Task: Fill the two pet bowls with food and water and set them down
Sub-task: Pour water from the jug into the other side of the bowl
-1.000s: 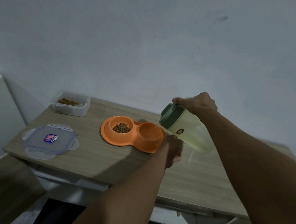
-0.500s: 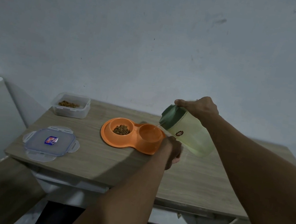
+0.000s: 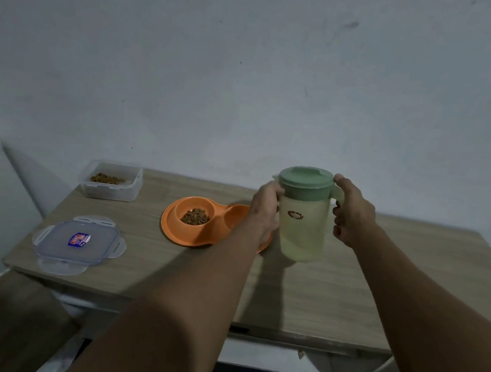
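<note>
Orange plastic marks the double bowl (image 3: 189,234), which lies flat near the middle of the wooden table (image 3: 348,297). Its left well holds a small heap of brown kibble (image 3: 196,216). Its right well (image 3: 235,216) is mostly hidden behind our left wrist, so we cannot tell what is in it.

Just beside the bowl's right end we hold the pitcher (image 3: 303,226) upright. It has a pale, translucent green body under a darker green cap (image 3: 305,179). Our right hand (image 3: 352,216) grips the handle (image 3: 340,197) on the pitcher's right side, with the fingers curled around it and the thumb up against the cap's rim. Our left hand (image 3: 264,212) wraps the opposite side of the body, fingers curved against the plastic just below the cap. We cannot tell whether the pitcher's base touches the wood or hangs just above it.

At the table's far left corner a clear container (image 3: 110,188) stands open with a thin layer of kibble inside. Its clear lid (image 3: 78,240), with a small sticker at the centre, lies flat near the front left edge, well apart from the container and the bowl. A grey-blue wall (image 3: 254,75) rises behind the table.
</note>
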`<state>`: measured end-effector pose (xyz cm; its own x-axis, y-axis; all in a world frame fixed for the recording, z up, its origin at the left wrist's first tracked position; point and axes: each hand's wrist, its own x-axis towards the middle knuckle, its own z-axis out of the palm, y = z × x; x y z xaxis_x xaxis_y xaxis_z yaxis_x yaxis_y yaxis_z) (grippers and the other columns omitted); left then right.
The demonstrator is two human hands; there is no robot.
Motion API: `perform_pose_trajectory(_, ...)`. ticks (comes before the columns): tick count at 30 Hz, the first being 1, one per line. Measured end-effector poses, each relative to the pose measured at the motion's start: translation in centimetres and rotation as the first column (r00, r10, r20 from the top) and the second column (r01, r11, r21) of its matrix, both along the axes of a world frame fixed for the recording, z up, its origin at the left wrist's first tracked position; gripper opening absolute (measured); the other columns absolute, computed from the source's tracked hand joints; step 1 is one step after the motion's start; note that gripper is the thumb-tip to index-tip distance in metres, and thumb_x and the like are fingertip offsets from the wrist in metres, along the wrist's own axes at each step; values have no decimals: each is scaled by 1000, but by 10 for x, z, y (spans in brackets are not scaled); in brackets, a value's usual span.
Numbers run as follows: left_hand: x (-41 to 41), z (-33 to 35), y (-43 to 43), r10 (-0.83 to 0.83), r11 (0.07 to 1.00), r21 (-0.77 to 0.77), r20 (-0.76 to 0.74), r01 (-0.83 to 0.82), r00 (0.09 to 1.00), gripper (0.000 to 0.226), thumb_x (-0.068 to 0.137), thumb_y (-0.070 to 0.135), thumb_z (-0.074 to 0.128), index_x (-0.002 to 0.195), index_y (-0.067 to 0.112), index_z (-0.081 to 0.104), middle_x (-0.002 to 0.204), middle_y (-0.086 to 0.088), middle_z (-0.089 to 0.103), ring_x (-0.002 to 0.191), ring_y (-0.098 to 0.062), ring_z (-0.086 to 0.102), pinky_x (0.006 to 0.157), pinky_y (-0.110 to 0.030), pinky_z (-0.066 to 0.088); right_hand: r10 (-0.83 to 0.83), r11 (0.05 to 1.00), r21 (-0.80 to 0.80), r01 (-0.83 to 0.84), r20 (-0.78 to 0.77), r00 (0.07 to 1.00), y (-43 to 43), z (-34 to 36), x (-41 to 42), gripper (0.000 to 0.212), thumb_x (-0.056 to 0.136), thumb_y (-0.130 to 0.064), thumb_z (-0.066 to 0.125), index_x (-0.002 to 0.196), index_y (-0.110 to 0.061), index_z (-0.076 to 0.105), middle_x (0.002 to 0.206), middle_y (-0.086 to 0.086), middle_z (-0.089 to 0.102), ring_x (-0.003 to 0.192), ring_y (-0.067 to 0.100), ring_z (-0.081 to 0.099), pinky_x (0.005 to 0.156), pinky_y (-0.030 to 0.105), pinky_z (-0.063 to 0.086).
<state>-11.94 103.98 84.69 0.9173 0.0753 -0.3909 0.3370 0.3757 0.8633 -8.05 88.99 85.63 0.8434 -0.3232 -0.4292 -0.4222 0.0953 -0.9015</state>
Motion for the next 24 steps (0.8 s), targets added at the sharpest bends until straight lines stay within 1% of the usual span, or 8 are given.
perform_pose_trajectory(3, 15, 8, -5, -57, 997, 64, 83, 52, 995, 25, 97, 41, 45, 87, 26, 62, 85, 8, 62, 76, -9, 56, 65, -30, 45, 11, 995, 100, -11, 4, 1000, -9, -8, -1, 57, 70, -60, 68, 98, -10, 64, 71, 2, 49, 62, 15, 41, 58, 30, 36)
perform_pose_trajectory(6, 29, 10, -14, -117, 976, 195, 84, 99, 990, 43, 92, 54, 51, 116, 20, 60, 90, 9, 60, 80, -6, 54, 77, -34, 47, 32, 986, 163, -37, 32, 999, -19, -14, 1, 54, 72, -61, 66, 96, -13, 64, 68, 0, 47, 62, 13, 42, 59, 29, 38)
perform_pose_trajectory(9, 41, 9, -27, -116, 949, 304, 72, 89, 991, 57, 85, 46, 61, 132, 15, 52, 113, 1, 61, 82, -6, 53, 63, -28, 42, 35, 979, 197, -46, 60, 998, -29, -20, 5, 55, 74, -61, 67, 104, -14, 64, 75, -1, 49, 71, 14, 46, 67, 32, 42)
perform_pose_trajectory(11, 44, 8, -34, -106, 948, 309, 72, 79, 992, 56, 83, 43, 62, 131, 15, 51, 116, 0, 59, 83, -6, 52, 60, -27, 39, 19, 979, 201, -34, 78, 997, -35, -24, 9, 56, 76, -60, 67, 111, -17, 60, 92, 1, 54, 88, 17, 52, 80, 37, 46)
perform_pose_trajectory(14, 53, 0, -49, -83, 963, 261, 74, 61, 994, 56, 77, 42, 66, 126, 17, 56, 116, -1, 64, 91, -12, 60, 68, -30, 48, 34, 982, 182, -45, 63, 997, -49, -27, 16, 66, 79, -62, 65, 130, -20, 52, 120, 5, 53, 112, 23, 49, 97, 49, 44)
perform_pose_trajectory(18, 58, -17, -67, -56, 972, 232, 59, 41, 997, 58, 69, 44, 68, 121, 21, 59, 114, 0, 68, 96, -17, 64, 65, -30, 48, 58, 995, 76, -59, 11, 998, -67, -29, 24, 73, 85, -63, 59, 142, -18, 45, 145, 11, 44, 128, 40, 43, 99, 59, 42)
perform_pose_trajectory(21, 61, -27, -80, -46, 971, 237, 38, 36, 998, 61, 67, 46, 68, 122, 22, 57, 115, 2, 66, 95, -16, 60, 62, -27, 41, 52, 999, 16, -52, 0, 999, -79, -35, 29, 74, 88, -59, 57, 143, -12, 42, 151, 14, 39, 133, 42, 40, 101, 61, 43)
perform_pose_trajectory(24, 65, -35, -88, -49, 975, 219, 9, 46, 999, 63, 68, 45, 66, 126, 21, 55, 117, 1, 66, 98, -17, 59, 62, -29, 40, 77, 997, -17, -77, -2, 997, -87, -42, 33, 68, 91, -57, 55, 137, -8, 47, 138, 17, 48, 123, 39, 48, 96, 60, 43)
